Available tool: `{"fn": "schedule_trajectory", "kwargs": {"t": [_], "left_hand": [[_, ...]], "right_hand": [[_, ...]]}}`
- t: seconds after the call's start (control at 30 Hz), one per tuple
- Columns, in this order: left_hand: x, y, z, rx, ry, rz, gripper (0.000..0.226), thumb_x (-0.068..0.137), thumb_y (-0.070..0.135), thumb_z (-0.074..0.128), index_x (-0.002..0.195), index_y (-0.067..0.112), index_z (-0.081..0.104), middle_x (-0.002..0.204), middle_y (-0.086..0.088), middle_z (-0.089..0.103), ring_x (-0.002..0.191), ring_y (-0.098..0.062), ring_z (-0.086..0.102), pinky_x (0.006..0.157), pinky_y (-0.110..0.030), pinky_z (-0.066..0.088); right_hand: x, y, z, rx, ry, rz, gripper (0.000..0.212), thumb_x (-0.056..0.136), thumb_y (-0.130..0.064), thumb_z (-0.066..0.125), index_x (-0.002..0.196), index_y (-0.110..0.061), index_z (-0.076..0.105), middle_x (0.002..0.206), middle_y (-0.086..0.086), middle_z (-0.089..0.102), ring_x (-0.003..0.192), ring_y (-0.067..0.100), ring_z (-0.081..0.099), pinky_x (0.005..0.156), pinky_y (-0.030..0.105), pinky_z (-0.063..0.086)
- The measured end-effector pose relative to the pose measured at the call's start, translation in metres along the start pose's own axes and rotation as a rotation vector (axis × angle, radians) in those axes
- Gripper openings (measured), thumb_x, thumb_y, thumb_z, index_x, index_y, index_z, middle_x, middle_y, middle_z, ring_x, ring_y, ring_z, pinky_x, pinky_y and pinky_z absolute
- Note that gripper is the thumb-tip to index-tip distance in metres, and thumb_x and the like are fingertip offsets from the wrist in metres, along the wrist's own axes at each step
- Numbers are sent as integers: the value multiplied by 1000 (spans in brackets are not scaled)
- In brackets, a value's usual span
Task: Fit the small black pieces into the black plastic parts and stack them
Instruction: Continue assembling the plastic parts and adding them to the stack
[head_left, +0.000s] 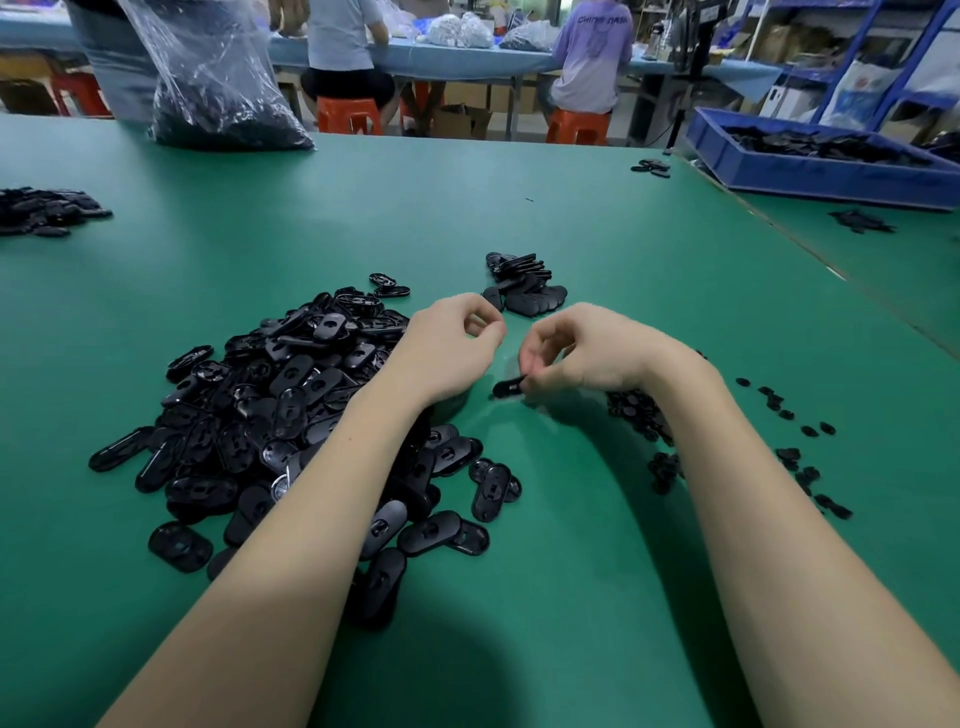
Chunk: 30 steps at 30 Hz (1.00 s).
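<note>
Your right hand (582, 353) is curled over the green table (571, 218), fingertips pinching one black part (506, 388) by its end, so that the part pokes out to the left just above the mat; motion blur hides whether a small piece sits in it. Your left hand (449, 345) hovers just beside the right, thumb and forefinger brought together in a loose ring; whether anything is pinched there I cannot tell, as nothing shows between them. Under and to the left of your left forearm lies the big pile (291, 405) of oval black parts, loose and overlapping, some face up with their slots showing. Beyond your hands, near the table's middle, sits the stack (527, 286) of parts, leaning in a short overlapping row. Under your right wrist and out to its right the small pieces (636, 410) lie in a heap, with strays scattered toward the table's right edge. Far left there is another heap (44, 210) of black parts, and a clear bag (218, 88) of dark parts stands at the far edge. A blue bin (810, 161) of black parts sits at the far right. Past the table, two people (592, 62) sit on orange stools (348, 115) at another bench, backs turned to you.
</note>
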<state>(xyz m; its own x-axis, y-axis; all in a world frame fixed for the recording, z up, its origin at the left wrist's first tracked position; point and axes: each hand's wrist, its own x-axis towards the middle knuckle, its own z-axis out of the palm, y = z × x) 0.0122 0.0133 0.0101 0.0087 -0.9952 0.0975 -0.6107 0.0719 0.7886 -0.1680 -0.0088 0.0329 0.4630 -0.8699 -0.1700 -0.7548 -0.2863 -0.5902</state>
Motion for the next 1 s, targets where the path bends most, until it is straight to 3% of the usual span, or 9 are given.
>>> {"fn": "schedule_trajectory", "kwargs": {"t": [0.13,0.2,0.33,0.4,0.5,0.6,0.7,0.9,1.0], "left_hand": [[2,1,1,-244,-131,-100,19,98,36,59,101,20,69,91,-3,74,76,-17,70,91,-44,58],[2,1,0,-317,-189,-133,17,97,32,63,101,19,72,94,-7,72,75,-17,67,92,-38,58],[0,0,-4,-513,-245,-156,10,96,14,66,103,11,71,90,-10,74,74,-15,64,74,-22,58],[-2,1,-5,-536,-237,-140,13,92,8,69,105,10,71,85,-7,74,73,-13,64,72,-20,56],[-2,2,-5,-561,-194,-129,24,88,0,71,109,11,69,95,-8,72,74,-12,65,72,-18,55],[-1,3,-5,-552,-158,-138,25,89,-4,68,108,12,70,101,-9,67,74,-12,65,74,-18,57],[-2,1,-4,-492,-151,-142,26,89,-4,67,108,13,72,104,-9,67,74,-13,65,83,-22,59],[-3,1,-3,-441,-153,-141,32,87,-8,64,106,16,73,109,-12,67,83,-13,65,91,-26,57],[-3,1,-4,-459,-165,-154,34,87,-12,61,106,15,72,109,-15,66,77,-14,68,83,-24,59]], "right_hand": [[-1,9,-5,67,259,-96,19,81,-23,84,75,-32,69,86,-10,72,54,-6,51,57,11,40],[-2,9,-8,92,304,-132,20,80,-24,85,74,-34,69,85,-10,70,52,-7,50,51,7,35],[-5,9,-10,96,314,-169,17,82,-25,84,78,-31,69,84,-9,69,51,-2,49,49,8,34],[-7,8,-12,94,280,-155,17,81,-26,85,86,-31,69,87,-8,70,52,0,48,50,9,36],[-11,11,-20,77,240,-83,19,84,-30,81,96,-36,68,84,-12,73,55,3,52,56,15,42],[-12,20,-28,-108,291,72,5,85,-33,73,86,-37,74,81,-20,72,70,-4,61,72,22,50],[-13,28,-29,-292,250,270,6,80,-35,72,77,-40,74,87,-21,72,93,11,68,79,29,52],[-15,34,-28,-332,182,388,8,69,-42,81,74,-44,75,96,-14,73,97,19,67,80,32,55],[-16,31,-26,-282,185,368,15,70,-37,80,73,-50,73,95,-13,74,97,18,68,86,37,58]]}}
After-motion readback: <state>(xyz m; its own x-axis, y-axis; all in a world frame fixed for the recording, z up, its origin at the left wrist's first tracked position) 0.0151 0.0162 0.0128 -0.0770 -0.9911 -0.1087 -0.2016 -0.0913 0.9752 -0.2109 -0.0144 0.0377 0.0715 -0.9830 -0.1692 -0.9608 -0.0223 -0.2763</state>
